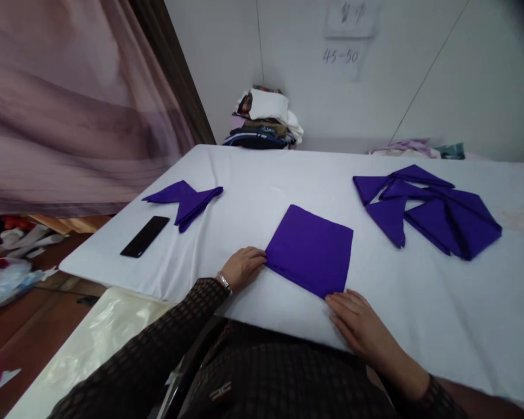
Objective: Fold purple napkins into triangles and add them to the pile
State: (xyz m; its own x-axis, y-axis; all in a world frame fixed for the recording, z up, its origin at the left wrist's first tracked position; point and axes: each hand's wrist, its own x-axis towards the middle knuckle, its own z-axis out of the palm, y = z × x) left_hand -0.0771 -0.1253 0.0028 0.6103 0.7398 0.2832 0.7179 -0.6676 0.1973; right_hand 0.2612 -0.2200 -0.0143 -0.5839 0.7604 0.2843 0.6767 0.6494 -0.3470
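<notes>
Watching remotely through the head cam: purple cloth square (310,250) lies flat on the white tablecloth (266,174), just below centre view. From it, my left hand (243,267) is at nine o'clock, fingers curled at the corner; right hand (360,323) at five, fingers stretched together onto the near corner. Thumbs hidden, so can't tell if either one pinches. Risks, my read: uneven pull would skew the square or crease it; loose wrinkles in the tablecloth could drag it; a wide right-arm sweep could muddle the overlapping purple cloth pile (471,215) at two-three. Left sleeve (170,326) could nudge the black smartphone (145,237) at nine. Hard to make out: layers in the square, piece count in the pile, upper wall notice (351,20) at one (blurred). Tablecloth's right end cut off.
</notes>
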